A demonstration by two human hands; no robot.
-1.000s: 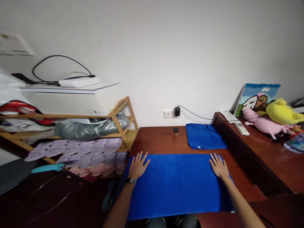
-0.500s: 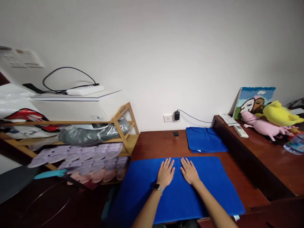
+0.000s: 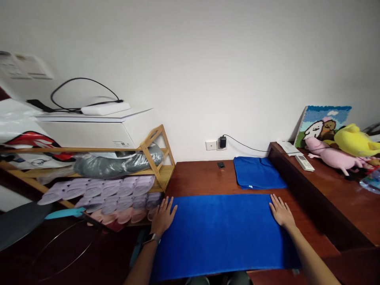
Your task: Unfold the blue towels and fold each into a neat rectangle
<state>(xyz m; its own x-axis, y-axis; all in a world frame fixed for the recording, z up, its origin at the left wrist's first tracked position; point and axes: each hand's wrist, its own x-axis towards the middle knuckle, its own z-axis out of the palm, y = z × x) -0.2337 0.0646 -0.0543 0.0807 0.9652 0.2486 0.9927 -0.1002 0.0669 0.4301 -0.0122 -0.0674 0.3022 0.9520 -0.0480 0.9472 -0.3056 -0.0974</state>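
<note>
1. As the head view looked down at the desk (image 3: 196,178), the blue cloth (image 3: 225,237) was lying spread out on it, reaching close to the near edge.
2. The left hand (image 3: 162,217) was at the far left corner of this cloth, with its fingers spread apart. The right hand (image 3: 282,212) was at the far right corner, with its fingers slightly apart. Neither hand was clamped on anything.
3. Behind, near the wall, lay the folded cloth (image 3: 258,173), apart from both hands.
4. In my judgement, smoothing needed flat palms and light, equal pressure on both sides, moving outward from the middle. A stronger push on one side could turn the cloth or make a wrinkle.
5. It was also wise to watch the near edge, because whether it hung over the desk was not clear.
</note>
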